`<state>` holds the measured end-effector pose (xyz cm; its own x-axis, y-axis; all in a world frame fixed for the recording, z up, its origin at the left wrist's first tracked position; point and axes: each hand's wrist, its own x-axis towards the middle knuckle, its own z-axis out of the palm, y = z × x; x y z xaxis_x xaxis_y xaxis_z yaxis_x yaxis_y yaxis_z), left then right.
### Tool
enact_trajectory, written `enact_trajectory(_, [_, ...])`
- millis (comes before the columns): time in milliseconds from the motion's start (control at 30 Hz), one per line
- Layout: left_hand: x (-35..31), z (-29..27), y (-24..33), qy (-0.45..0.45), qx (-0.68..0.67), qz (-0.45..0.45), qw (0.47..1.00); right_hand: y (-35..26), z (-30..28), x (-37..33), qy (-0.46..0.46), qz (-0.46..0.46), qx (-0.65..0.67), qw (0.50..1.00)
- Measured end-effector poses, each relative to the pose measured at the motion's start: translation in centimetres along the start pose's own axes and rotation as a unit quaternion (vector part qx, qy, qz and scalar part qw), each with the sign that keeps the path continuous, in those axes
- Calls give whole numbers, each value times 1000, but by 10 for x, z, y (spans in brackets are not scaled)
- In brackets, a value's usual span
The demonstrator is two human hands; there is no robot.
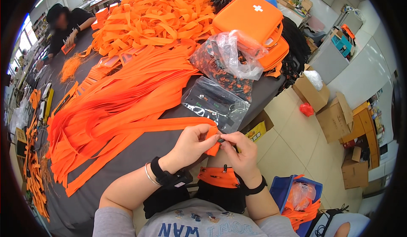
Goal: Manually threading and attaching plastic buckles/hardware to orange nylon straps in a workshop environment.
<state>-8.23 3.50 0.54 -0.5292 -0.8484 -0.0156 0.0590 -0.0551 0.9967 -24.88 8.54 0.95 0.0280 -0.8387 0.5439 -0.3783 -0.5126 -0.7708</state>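
Above my lap, near the table's edge, my left hand (188,146) is closed on the end of a long orange zipper tape (169,123). The rest of that tape runs left across the table into a big bundle of orange tapes (131,84). Right beside it, my right hand (244,153) is closed in a pinch on a small dark zipper slider (221,140), which touches the tape's end. How far the slider sits on the tape is hidden by my fingers. On my lap lies a short orange zipper piece (218,177) with black pulls.
Beyond the bundle rises a heap of orange straps (157,16). Orange cases (246,18), a bag of black-and-orange sliders (220,61) and a clear pouch (216,103) lie at the table's right. A blue bin (280,190) and cardboard boxes (335,118) stand on the floor. A co-worker (68,25) sits far left.
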Motion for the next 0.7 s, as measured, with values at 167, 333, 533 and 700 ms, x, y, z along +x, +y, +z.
enact_trajectory(167, [-4,5,20,-52,-83,-29,995,9,-5,-5,20,197,372,907])
enact_trajectory(333, [-3,6,16,-64,-132,-34,989,5,2,-4,25,281,519,807])
enact_trajectory(533, [0,0,4,-30,15,0,999,4,-1,-3,0,226,378,898])
enact_trajectory(700, [-2,4,14,-45,57,0,997,9,-7,-2,34,161,269,949])
